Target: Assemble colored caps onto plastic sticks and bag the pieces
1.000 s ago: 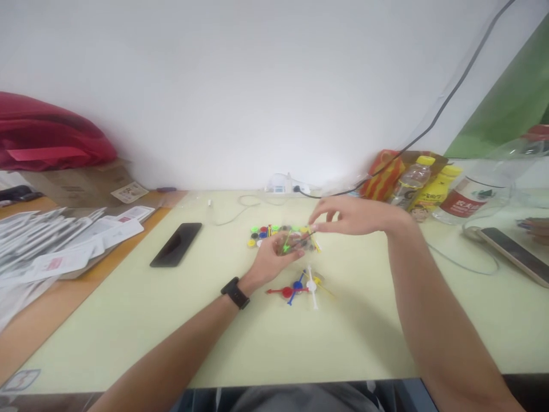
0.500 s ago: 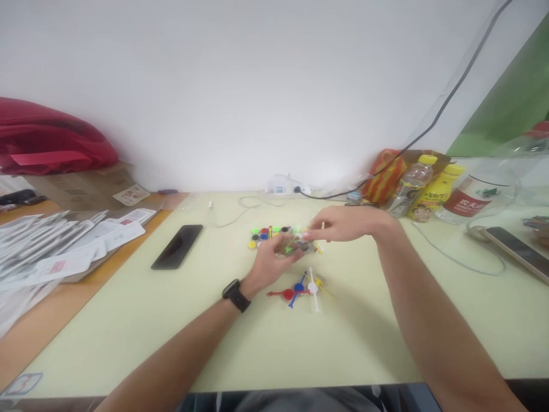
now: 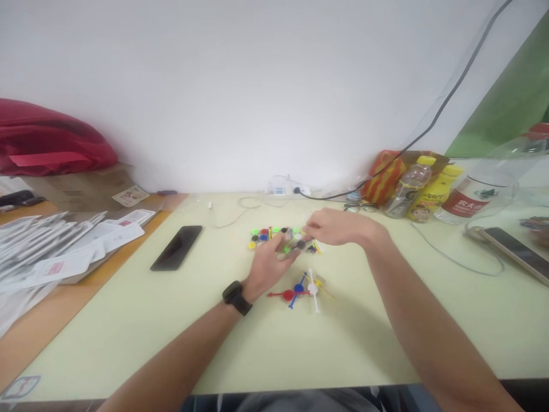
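Note:
My left hand point(image 3: 266, 264), with a black watch on its wrist, is closed around a small clear item with green and dark round parts point(image 3: 293, 245); whether it is a bag or an assembled piece is too blurred to tell. Fingers of my right hand point(image 3: 328, 225) are pinched at the item's upper right edge. Behind the hands lie several small coloured plastic discs point(image 3: 255, 237) and thin sticks, partly hidden. Nearer to me is a group of plastic spinner arrows: a red arrow point(image 3: 287, 295), a blue arrow point(image 3: 299, 289), a white arrow point(image 3: 313, 289) and a partly covered yellow one.
A black phone point(image 3: 176, 248) lies at left, beside stacked white packets point(image 3: 47, 246). Bottles point(image 3: 412, 186), a large water bottle point(image 3: 472, 194) and another phone point(image 3: 518, 252) stand or lie at right. Glasses point(image 3: 360, 207), cables and a power strip point(image 3: 281, 186) are along the wall.
My right hand has drawn slightly left and its fingers have curled in more. The clear item is tilted a little differently in my left hand. The arrows have stayed put.

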A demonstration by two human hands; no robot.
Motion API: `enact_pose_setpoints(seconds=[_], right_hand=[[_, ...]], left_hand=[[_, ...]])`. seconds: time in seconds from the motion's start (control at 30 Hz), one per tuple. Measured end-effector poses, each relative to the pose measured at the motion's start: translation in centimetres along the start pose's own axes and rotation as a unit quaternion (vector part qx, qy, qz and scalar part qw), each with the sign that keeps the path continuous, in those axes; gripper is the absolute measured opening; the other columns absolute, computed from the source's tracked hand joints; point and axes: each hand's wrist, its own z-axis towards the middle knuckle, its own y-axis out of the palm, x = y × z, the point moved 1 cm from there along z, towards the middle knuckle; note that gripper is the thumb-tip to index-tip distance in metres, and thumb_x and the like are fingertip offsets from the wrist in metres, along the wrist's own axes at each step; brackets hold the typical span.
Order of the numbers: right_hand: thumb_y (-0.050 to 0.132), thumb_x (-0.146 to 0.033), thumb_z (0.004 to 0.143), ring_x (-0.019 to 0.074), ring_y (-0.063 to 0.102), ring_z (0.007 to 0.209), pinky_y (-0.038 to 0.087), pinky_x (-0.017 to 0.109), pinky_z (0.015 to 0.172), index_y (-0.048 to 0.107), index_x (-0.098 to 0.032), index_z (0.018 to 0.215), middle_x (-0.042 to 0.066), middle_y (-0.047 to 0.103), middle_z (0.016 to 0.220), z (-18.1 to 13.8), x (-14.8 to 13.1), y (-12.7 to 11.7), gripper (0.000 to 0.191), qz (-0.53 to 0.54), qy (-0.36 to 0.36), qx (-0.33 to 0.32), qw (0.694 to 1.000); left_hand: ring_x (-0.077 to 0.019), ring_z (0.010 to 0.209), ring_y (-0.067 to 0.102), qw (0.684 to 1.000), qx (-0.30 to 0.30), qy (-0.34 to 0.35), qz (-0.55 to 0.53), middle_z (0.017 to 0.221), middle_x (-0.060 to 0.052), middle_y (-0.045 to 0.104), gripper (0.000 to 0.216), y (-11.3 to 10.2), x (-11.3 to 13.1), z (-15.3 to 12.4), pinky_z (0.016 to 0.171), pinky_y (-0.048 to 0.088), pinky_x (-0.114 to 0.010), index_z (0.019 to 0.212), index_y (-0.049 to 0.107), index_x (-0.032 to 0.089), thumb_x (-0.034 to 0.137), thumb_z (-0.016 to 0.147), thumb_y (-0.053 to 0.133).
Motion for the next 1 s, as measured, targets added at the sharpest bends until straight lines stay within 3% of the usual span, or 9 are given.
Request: enact_pose_setpoints(seconds=[0.13, 0.3, 0.43, 0.5, 0.6, 0.77, 0.87, 1.0], right_hand=[[0.058, -0.030, 0.089, 0.0164, 0.056, 0.058, 0.029, 0.029, 0.051, 0.063, -0.018, 0.068, 0.006, 0.067, 0.069, -0.07, -0.36, 0.09, 0.025, -0.013, 0.010, 0.004, 1.000], [0.066, -0.016, 0.077, 0.0194, 0.067, 0.073, 0.039, 0.026, 0.058, 0.068, -0.019, 0.077, 0.006, 0.075, 0.085, -0.39, -0.54, 0.04, 0.004, 0.009, -0.025, 0.005, 1.000], [0.066, -0.014, 0.076, 0.0226, 0.069, 0.081, 0.042, 0.028, 0.063, 0.068, -0.019, 0.080, 0.010, 0.076, 0.092, -0.54, -0.53, -0.11, 0.007, 0.014, 0.006, 0.118, 0.993], [0.068, -0.014, 0.076, 0.0242, 0.069, 0.085, 0.043, 0.029, 0.065, 0.068, -0.019, 0.082, 0.012, 0.076, 0.096, -0.59, -0.58, -0.26, 0.008, 0.021, 0.024, 0.182, 0.983], [0.070, -0.014, 0.076, 0.0250, 0.069, 0.084, 0.045, 0.030, 0.065, 0.069, -0.018, 0.082, 0.013, 0.076, 0.095, -0.47, -0.64, -0.45, 0.007, 0.035, 0.043, 0.219, 0.974], [0.074, -0.015, 0.075, 0.0218, 0.069, 0.079, 0.046, 0.028, 0.063, 0.072, -0.018, 0.080, 0.010, 0.076, 0.090, 0.10, -0.31, -0.51, 0.006, 0.076, 0.046, 0.211, 0.974], [0.072, -0.014, 0.076, 0.0206, 0.069, 0.079, 0.046, 0.027, 0.063, 0.075, -0.018, 0.080, 0.009, 0.076, 0.090, 0.20, -0.08, -0.52, 0.006, 0.083, 0.031, 0.206, 0.974], [0.069, -0.013, 0.077, 0.0198, 0.069, 0.078, 0.046, 0.027, 0.064, 0.076, -0.019, 0.081, 0.008, 0.077, 0.089, -0.16, 0.25, -0.79, 0.010, 0.083, 0.020, 0.210, 0.974]], left_hand=[[-0.0147, 0.066, 0.054, 0.999, 0.002, 0.001, 0.040, 0.074, 0.003, 0.060, 0.025, -0.04, 0.01, 0.00, 0.061, 0.034, -0.027, 0.084, 0.054, 0.020, 0.038, 0.090, 0.071], [-0.0174, 0.070, 0.061, 0.997, 0.001, -0.007, 0.079, 0.079, 0.001, 0.067, 0.016, 0.00, -0.02, -0.05, 0.062, 0.038, -0.028, 0.091, 0.058, 0.021, 0.033, 0.091, 0.070], [-0.0217, 0.081, 0.067, 0.996, -0.008, -0.019, 0.085, 0.092, -0.003, 0.073, 0.017, 0.05, -0.07, 0.02, 0.068, 0.043, -0.030, 0.103, 0.060, 0.022, 0.035, 0.096, 0.065], [-0.0237, 0.087, 0.069, 0.997, -0.015, -0.032, 0.066, 0.100, -0.005, 0.074, 0.021, 0.05, 0.00, 0.05, 0.072, 0.046, -0.032, 0.113, 0.060, 0.022, 0.036, 0.098, 0.062], [-0.0230, 0.088, 0.071, 0.998, -0.031, -0.055, 0.001, 0.109, -0.006, 0.074, 0.028, 0.10, 0.24, 0.05, 0.074, 0.051, -0.032, 0.124, 0.058, 0.023, 0.037, 0.100, 0.060], [-0.0238, 0.114, 0.069, 0.987, -0.047, -0.065, -0.136, 0.131, -0.009, 0.069, 0.037, 0.39, 0.48, -0.03, 0.086, 0.058, -0.031, 0.130, 0.056, 0.023, 0.040, 0.098, 0.065], [-0.0250, 0.116, 0.069, 0.975, -0.061, -0.081, -0.196, 0.129, -0.010, 0.070, 0.039, 0.55, 0.32, -0.02, 0.090, 0.059, -0.034, 0.130, 0.058, 0.022, 0.041, 0.096, 0.067], [-0.0253, 0.113, 0.070, 0.975, -0.066, -0.083, -0.196, 0.124, -0.009, 0.072, 0.034, 0.58, 0.10, 0.11, 0.094, 0.059, -0.037, 0.124, 0.065, 0.021, 0.041, 0.096, 0.067]])
